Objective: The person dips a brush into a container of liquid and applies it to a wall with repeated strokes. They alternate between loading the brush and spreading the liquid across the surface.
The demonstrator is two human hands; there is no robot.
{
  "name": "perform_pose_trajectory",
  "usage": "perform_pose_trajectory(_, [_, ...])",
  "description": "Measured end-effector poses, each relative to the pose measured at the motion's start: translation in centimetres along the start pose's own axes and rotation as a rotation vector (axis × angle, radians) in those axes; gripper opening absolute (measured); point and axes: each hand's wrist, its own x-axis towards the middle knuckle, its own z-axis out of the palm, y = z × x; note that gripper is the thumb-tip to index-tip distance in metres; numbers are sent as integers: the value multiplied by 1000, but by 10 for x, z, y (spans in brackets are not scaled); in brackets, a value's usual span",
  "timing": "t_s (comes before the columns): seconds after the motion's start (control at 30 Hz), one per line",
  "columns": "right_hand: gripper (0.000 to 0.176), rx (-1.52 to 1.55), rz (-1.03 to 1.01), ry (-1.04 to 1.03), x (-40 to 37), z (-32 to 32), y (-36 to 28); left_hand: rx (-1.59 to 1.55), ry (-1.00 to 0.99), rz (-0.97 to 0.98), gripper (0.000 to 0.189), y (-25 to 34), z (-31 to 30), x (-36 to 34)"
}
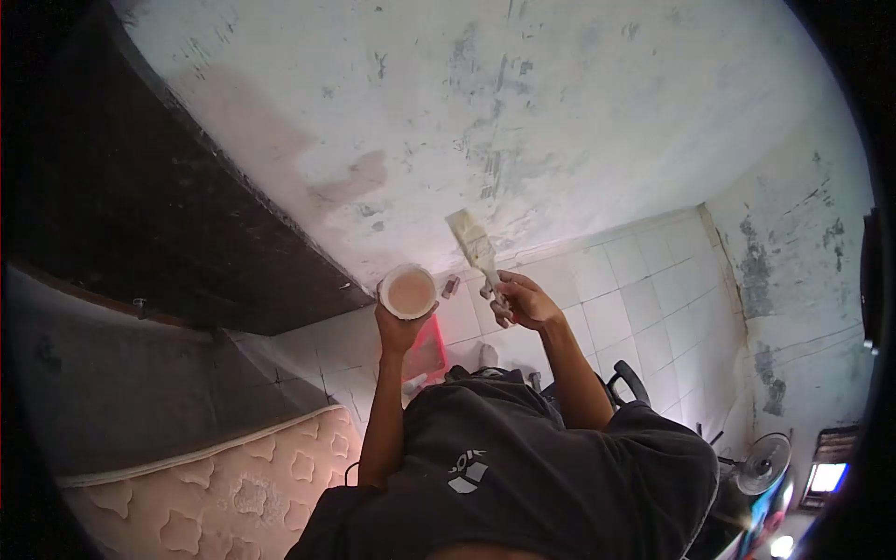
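My left hand is wrapped around a round white tub that holds pale pinkish liquid, probably paint. In my right hand is a paintbrush, gripped by its handle with the bristles pointing up and left toward the wall. The brush head is coated whitish and is apart from both the tub and the wall. Grey scuffs and damp-looking pinkish patches mark the wall's whitish surface.
A pink plastic tray or basket stands on the white tiled floor. Nearby lies a small brownish object. A dark panel borders the wall at left, above a quilted mattress. At right stands a fan.
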Motion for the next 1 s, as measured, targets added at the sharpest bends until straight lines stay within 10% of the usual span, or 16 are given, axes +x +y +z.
perform_pose_trajectory(0.27, [34, -19, 19, 414, 75, -43, 9, 70, 43, -36, 57, 23, 2, -1])
perform_pose_trajectory(0.6, [44, -116, -179, 439, 177, -47, -49, 86, 18, -111, 67, 26, 11, -1])
perform_pose_trajectory(1.0, [41, -96, 190, 704, 225, -151, 57, 118, 83, -166, 66, 22, 13, 12])
